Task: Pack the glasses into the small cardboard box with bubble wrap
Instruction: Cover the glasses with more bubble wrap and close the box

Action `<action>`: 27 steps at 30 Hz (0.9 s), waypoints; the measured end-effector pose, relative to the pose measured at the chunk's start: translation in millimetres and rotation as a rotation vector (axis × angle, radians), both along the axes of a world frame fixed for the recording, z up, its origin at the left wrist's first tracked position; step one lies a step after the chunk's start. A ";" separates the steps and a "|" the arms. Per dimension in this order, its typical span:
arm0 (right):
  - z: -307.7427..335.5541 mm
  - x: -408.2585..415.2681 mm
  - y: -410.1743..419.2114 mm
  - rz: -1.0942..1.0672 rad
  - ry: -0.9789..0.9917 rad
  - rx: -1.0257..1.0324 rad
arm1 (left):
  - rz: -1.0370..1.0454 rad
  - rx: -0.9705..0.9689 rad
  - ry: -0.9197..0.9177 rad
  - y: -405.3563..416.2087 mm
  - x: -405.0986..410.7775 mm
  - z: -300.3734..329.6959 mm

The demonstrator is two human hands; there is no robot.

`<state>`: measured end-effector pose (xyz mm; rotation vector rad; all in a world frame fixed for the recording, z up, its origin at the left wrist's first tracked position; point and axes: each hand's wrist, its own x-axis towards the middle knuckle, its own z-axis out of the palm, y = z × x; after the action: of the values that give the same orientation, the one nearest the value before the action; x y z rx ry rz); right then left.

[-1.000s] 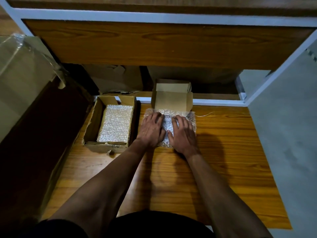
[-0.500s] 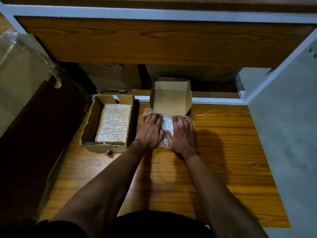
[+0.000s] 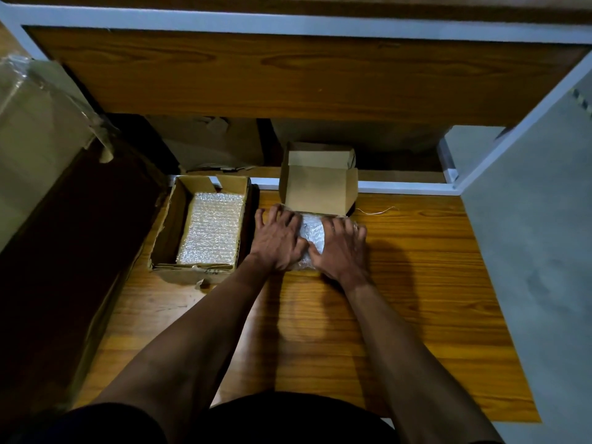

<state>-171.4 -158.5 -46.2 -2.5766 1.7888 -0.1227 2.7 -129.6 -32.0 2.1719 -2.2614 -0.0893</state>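
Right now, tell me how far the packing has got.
Done: the small cardboard box stands open on the wooden table, and bubble wrap covers a bundle. In hand: the left hand and right hand press flat on that bubble-wrapped bundle in front of the box; its contents are hidden. Left: put the bundle in and close the flaps.

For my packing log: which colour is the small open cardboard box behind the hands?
Plain light brown, unprinted: the small open cardboard box, best seen in the head view.

one head-worn wide-angle view, looking steeply down and forward over a wooden floor point(image 3: 400, 315), close above it.
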 end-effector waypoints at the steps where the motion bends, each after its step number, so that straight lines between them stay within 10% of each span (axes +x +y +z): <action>1: 0.3 -0.3 -0.7 -0.001 0.011 -0.003 | -0.003 0.000 -0.001 -0.1 1.2 0.1; 27: 2.1 -3.6 -11.4 -0.084 0.078 0.042 | 0.057 0.123 0.040 -5.6 -0.1 0.7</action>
<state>-175.0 -169.9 -44.1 -2.5116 1.9048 0.0157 2.6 -135.2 -31.3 2.2694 -2.2266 -0.2767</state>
